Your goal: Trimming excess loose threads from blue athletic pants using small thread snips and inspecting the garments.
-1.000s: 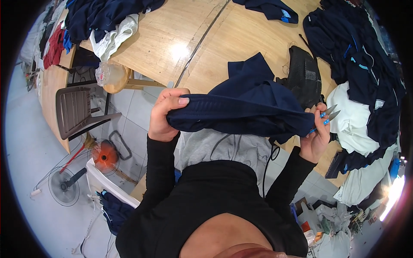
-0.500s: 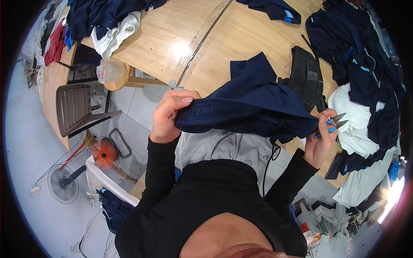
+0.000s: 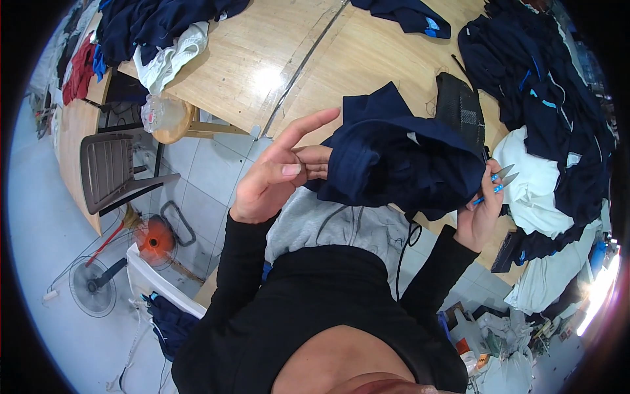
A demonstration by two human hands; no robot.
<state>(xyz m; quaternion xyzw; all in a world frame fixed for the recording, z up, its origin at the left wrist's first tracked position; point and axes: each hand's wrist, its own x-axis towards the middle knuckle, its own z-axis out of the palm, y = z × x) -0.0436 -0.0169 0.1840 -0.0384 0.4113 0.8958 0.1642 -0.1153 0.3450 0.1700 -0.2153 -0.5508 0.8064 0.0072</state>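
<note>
A navy garment point(image 3: 400, 164) is held up in front of me above the near table edge, its opening bunched and a small pale tag showing inside. At its left end my left hand point(image 3: 279, 164) has its index finger stretched out and its thumb apart, while the other fingers touch the cloth edge. My right hand point(image 3: 482, 210) is closed at the garment's right end. It also holds small blue-handled scissors point(image 3: 504, 176), whose blades stick out to the right, spread apart. Part of the right fingers is hidden by the cloth.
Behind the garment a black mesh item point(image 3: 459, 108) lies on the wooden table point(image 3: 262, 59). Navy clothes point(image 3: 531, 85) and white cloth point(image 3: 535, 184) are heaped at the right, with more navy clothing point(image 3: 151, 26) far left. A brown chair point(image 3: 108, 167) and fans point(image 3: 154, 241) stand at the left.
My left hand has loosened from the garment's left edge, its index finger now extended. The stretched cloth has slackened and bunched toward the right. The right hand keeps the scissors.
</note>
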